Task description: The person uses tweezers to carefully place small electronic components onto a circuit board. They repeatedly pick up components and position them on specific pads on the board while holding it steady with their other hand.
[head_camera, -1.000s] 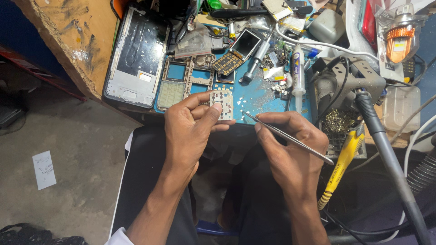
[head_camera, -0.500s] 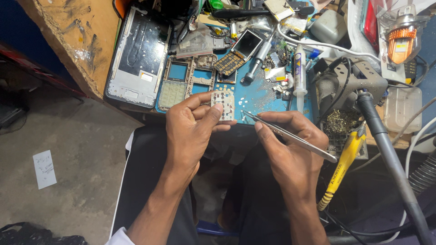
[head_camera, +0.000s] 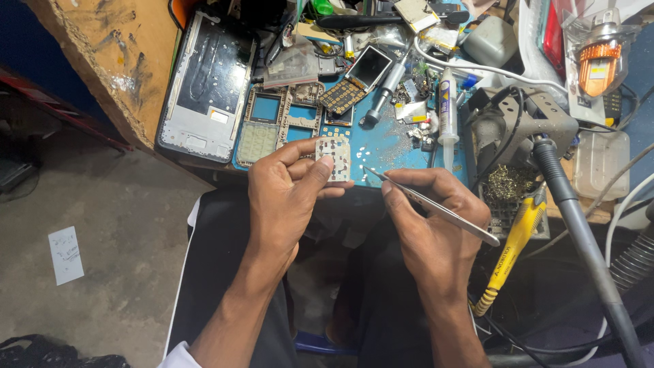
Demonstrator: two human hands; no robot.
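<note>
Keypad board (head_camera: 334,158) pinched in left hand (head_camera: 286,197), tweezers (head_camera: 436,208) in right hand (head_camera: 436,232), mid-frame.
Board looks light, thin, stiff, prob fragile; fingers clamped on its edges, best hold there, off contacts.

I hold a small pale keypad board (head_camera: 334,157) upright between my left thumb and fingers, its dotted face toward me, just above the blue mat's near edge. My slim steel tweezers (head_camera: 436,206) slant, tip just beside the board.

Grey concrete floor (head_camera: 102,225) seen at left, paper scrap (head_camera: 66,254) laid on it; worn wooden bench edge (head_camera: 109,61) paint-stained; blue mat (head_camera: 388,146) cluttered.
</note>
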